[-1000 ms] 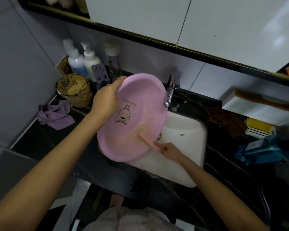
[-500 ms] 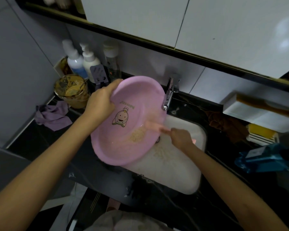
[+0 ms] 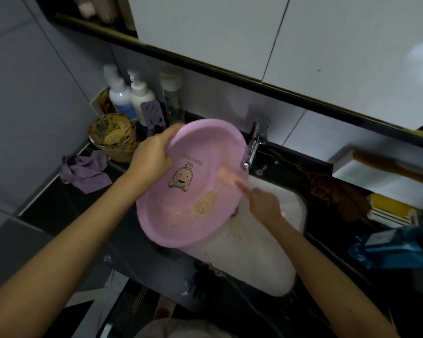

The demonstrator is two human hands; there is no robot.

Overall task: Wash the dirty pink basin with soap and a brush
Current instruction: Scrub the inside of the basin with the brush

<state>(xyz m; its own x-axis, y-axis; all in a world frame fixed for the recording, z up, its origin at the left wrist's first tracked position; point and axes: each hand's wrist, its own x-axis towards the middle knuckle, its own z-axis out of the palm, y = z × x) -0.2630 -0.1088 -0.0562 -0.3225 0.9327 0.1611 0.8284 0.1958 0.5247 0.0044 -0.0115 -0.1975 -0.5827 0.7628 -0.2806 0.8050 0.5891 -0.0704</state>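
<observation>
The pink basin (image 3: 193, 181) is tilted over the white sink (image 3: 274, 254), its inside facing me. A cartoon figure is printed in it, with a patch of brownish grime (image 3: 204, 202) lower down. My left hand (image 3: 154, 157) grips the basin's upper left rim. My right hand (image 3: 264, 203) is at the basin's right edge and holds a pinkish brush (image 3: 226, 175), which is blurred by motion and lies against the inner wall just below the tap (image 3: 253, 147).
Bottles (image 3: 132, 98) and a dirty jar (image 3: 112, 137) stand at the back left, with a purple cloth (image 3: 83, 172) beside them. To the right of the sink lie a brown cloth (image 3: 335, 191), a yellow sponge (image 3: 391, 211) and a blue object (image 3: 396, 250).
My right hand has moved with the brush from the basin's lower middle up and right towards the rim near the tap. My left hand keeps its grip on the rim.
</observation>
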